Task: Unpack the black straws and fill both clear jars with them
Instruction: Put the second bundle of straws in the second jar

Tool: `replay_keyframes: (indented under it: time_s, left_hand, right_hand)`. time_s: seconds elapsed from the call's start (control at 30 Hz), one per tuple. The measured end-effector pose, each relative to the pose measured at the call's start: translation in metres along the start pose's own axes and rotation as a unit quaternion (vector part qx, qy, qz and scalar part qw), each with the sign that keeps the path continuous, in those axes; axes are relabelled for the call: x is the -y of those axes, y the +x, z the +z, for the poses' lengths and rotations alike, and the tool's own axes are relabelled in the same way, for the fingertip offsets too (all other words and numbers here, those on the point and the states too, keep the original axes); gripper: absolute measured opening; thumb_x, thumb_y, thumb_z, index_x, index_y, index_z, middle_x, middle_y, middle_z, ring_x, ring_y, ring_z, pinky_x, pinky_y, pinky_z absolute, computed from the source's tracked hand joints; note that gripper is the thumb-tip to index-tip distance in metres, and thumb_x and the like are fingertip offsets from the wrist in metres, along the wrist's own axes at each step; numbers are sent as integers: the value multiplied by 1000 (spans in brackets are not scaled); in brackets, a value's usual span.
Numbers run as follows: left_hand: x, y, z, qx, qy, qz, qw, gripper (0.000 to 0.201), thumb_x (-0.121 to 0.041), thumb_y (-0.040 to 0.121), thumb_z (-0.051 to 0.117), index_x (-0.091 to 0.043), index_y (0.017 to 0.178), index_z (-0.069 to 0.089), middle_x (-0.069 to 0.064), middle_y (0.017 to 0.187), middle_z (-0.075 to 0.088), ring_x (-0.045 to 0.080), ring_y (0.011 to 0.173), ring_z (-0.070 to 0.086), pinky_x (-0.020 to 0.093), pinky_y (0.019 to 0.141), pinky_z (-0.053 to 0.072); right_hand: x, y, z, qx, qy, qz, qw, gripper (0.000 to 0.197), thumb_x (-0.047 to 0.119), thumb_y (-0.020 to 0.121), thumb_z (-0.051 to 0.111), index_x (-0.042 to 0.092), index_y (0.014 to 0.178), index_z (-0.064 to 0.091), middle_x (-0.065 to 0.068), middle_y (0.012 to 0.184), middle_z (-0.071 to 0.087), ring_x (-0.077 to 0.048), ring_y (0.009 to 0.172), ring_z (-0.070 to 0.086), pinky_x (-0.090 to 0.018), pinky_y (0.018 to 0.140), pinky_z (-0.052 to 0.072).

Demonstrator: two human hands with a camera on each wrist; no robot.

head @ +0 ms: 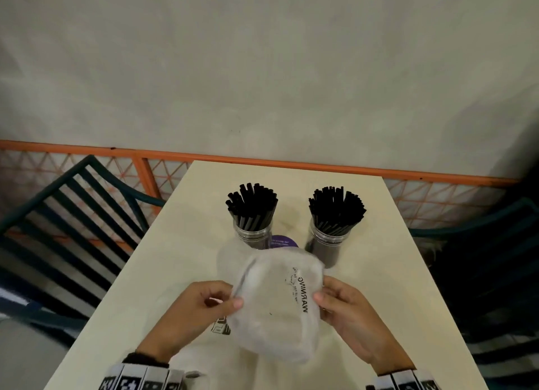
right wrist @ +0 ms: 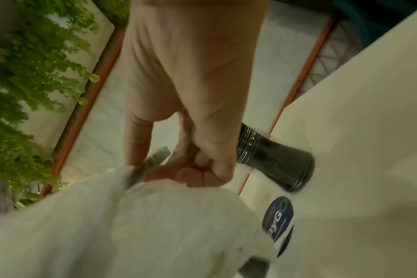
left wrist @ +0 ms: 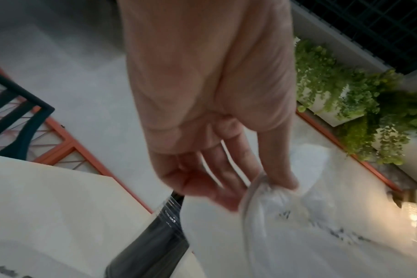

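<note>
Two clear jars stand at the far middle of the cream table (head: 175,243), the left jar (head: 253,235) and the right jar (head: 326,245), each packed with upright black straws (head: 252,204). Nearer to me both hands hold a clear plastic bag (head: 277,308) printed with WARNING, raised above the table. My left hand (head: 230,300) pinches its left edge. My right hand (head: 319,297) pinches its right edge. In the left wrist view the left hand (left wrist: 269,184) grips the bag (left wrist: 298,225) beside a jar (left wrist: 155,242). In the right wrist view the right hand (right wrist: 179,169) grips the bag (right wrist: 155,225), with a jar (right wrist: 279,161) behind.
A round purple sticker (head: 281,241) lies on the table between the jars. Dark green slatted chairs stand at the left (head: 73,214) and right (head: 481,258). An orange lattice railing (head: 291,159) runs behind the table's far edge. Green plants (left wrist: 357,105) hang beyond.
</note>
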State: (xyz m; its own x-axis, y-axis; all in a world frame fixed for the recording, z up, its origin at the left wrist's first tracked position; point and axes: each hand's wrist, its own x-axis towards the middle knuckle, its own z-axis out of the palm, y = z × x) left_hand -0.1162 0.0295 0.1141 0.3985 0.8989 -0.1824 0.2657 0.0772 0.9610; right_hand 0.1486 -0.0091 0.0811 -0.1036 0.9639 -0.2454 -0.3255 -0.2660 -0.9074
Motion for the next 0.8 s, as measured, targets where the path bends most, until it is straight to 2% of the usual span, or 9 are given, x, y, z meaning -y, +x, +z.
replay_keyframes:
  time_s: [0.13,0.2,0.3,0.37,0.47,0.53,0.63,0.73,0.8]
  left_hand:
    - [4,-3,-1,-72,28,32,996,32,-24,62,70,-9,56,43,3,54,47,13,50,48,24,51,38]
    - [9,-3,-7,-182,86,74,977,34,3,69,60,-12,54,33,-1,48,37,5,42,37,18,45,31]
    - [11,-5,-13,-278,149,107,943,37,13,73,51,-19,63,36,0,49,37,9,45,39,16,43,30]
    - [13,-5,-18,-262,157,97,947,34,9,78,50,-25,78,44,-1,51,38,8,47,45,14,44,34]
    - [22,-7,-28,-194,169,66,964,23,-5,84,54,-28,84,51,1,55,47,7,46,45,14,45,35]
    - [27,-10,-34,-136,180,31,974,3,-26,83,61,-27,83,58,0,68,54,5,55,50,12,54,40]
    - [35,-14,-44,-31,260,-11,965,24,-54,76,58,-33,85,67,-4,95,48,1,87,54,11,76,41]
    - [24,-18,-50,-49,216,47,974,33,-40,78,62,-43,110,52,-13,101,52,-5,90,52,3,72,41]
    - [21,-21,-53,-54,183,86,978,44,-19,78,71,-52,104,57,-10,88,61,2,79,57,6,67,43]
  right_hand:
    - [4,-6,26,-151,-115,-67,980,4,-1,74,61,3,74,60,-6,61,55,-15,57,47,-22,58,41]
    - [6,-7,28,-300,-254,-149,907,30,-17,74,49,9,62,43,0,53,41,-5,44,39,-12,43,32]
    - [2,-7,31,-389,-305,-183,850,40,-21,71,44,16,61,33,-2,55,34,-10,48,30,-15,44,31]
    - [-6,-2,34,-366,-277,-155,875,31,-11,78,53,16,71,40,-7,63,46,-11,52,41,-13,50,38]
    - [-12,1,47,-215,-107,-11,971,22,19,85,64,17,103,52,-12,97,62,-27,83,65,-36,69,56]
    - [-19,1,53,-150,-61,15,987,32,19,85,64,21,115,53,-7,110,64,-27,98,65,-37,78,57]
    - [-22,3,63,-149,-95,-34,984,22,12,89,56,19,109,61,-2,106,70,-23,101,65,-31,78,55]
    - [-22,8,72,-141,-117,-52,982,18,19,87,59,13,102,67,-3,101,74,-23,100,66,-32,82,55]
    - [-20,11,82,-117,-136,-70,981,25,27,81,63,14,102,67,-2,101,74,-18,98,68,-33,85,56]
